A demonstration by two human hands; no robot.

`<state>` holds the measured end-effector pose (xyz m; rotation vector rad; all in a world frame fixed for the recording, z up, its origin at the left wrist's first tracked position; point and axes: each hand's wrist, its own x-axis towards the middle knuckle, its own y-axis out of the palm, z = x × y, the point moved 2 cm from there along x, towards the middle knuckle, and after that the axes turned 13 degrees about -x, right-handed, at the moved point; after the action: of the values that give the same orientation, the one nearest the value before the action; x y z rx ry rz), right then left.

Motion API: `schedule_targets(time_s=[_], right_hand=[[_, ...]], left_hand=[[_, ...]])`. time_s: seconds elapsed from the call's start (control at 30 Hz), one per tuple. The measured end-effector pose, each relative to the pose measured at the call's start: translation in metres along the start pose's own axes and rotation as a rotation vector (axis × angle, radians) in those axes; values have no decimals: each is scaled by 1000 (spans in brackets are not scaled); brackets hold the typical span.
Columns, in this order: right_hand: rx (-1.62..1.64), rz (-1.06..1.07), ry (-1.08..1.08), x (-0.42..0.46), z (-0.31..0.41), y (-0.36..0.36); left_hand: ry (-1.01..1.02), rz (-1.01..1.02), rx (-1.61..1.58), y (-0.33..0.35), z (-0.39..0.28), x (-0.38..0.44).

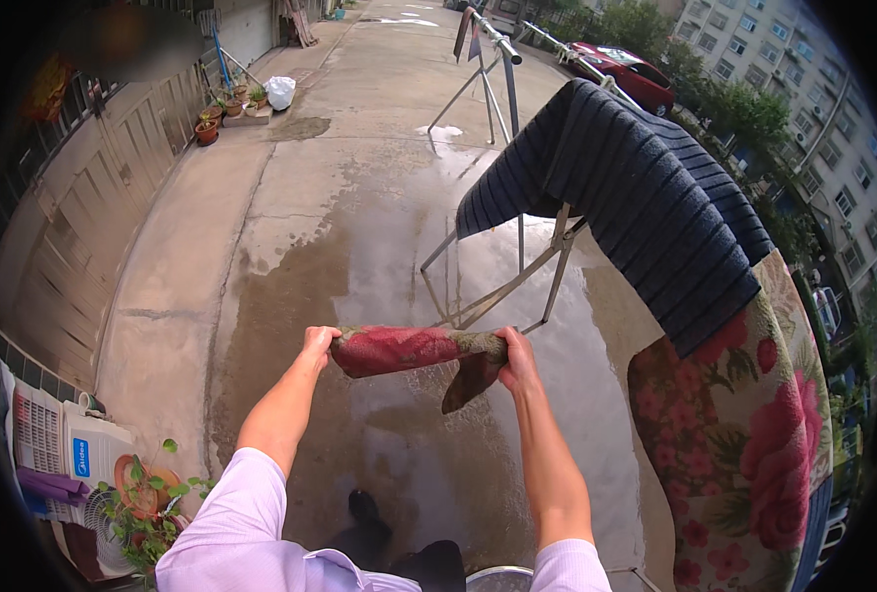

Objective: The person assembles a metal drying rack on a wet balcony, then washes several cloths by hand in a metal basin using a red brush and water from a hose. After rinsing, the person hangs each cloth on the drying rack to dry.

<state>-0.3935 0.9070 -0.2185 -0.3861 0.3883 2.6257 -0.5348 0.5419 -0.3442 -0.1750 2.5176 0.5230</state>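
A red and olive piece of carpet or thick cloth point(401, 351) is stretched between my two hands, at chest height over the wet concrete. Its left end is in my left hand point(320, 346), its right end in my right hand point(517, 359). A darker flap of it hangs down beside my right hand. To the right, a dark blue ribbed mat point(631, 192) and a floral rug point(749, 436) drape over a metal drying rack point(557, 244). The rim of a round metal basin point(499, 570) shows at the bottom, close to my body.
Wet concrete ground point(379, 444) with puddles lies below. A second rack part point(512, 96) stands ahead. Potted plants point(206, 132) and a white sack point(280, 92) line the left wall; a leafy potted plant point(142, 485) and an appliance casing point(86, 448) are at lower left. A red car point(627, 74) is parked beyond.
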Motion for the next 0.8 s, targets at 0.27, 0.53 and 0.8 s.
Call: schedule_targets(time_s=[0.27,0.53,0.8], right_hand=[[-156,369,-23,211,115,205],[-273,669,-79,370,200,364],[-97,719,-265,508,283,439]], left_hand=[[86,350,-652,-25,-183,66],[223,228,-853,-20,-287,191],[17,392,-817,70,-393,359]])
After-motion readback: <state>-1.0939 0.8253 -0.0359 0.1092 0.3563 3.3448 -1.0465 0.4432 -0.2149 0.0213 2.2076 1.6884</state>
